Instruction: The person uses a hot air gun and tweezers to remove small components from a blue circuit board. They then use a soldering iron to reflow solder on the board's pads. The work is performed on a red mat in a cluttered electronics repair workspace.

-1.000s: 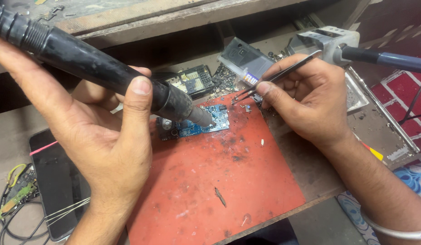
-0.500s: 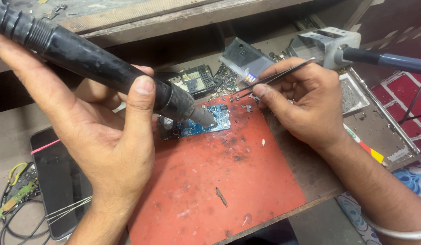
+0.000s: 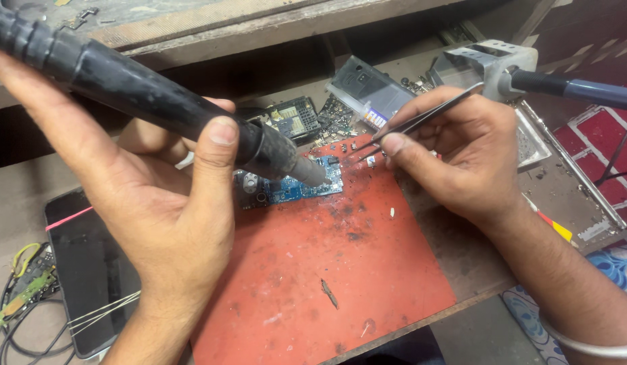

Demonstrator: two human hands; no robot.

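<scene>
Head view: left hand (image 3: 158,209) wrapped tight round the black hot-air wand (image 3: 158,108), nozzle over the blue circuit board (image 3: 296,186) on the red mat (image 3: 327,270), while right hand (image 3: 462,155) pinches tweezers (image 3: 415,122) beside the board's corner.

Left hand (image 3: 158,203) wrapped around a black hot-air handle (image 3: 144,91), thumb on top, nozzle tip down over the blue circuit board (image 3: 296,186). Right hand (image 3: 462,159) pinches metal tweezers (image 3: 411,125), tips just beside the board's upper right corner (can't tell if they hold anything). Board lies on the stained red mat (image 3: 327,270). Dark phone (image 3: 84,270) sits at the mat's left, wires (image 3: 23,297) beside it; another small board (image 3: 293,118) sits behind.
</scene>
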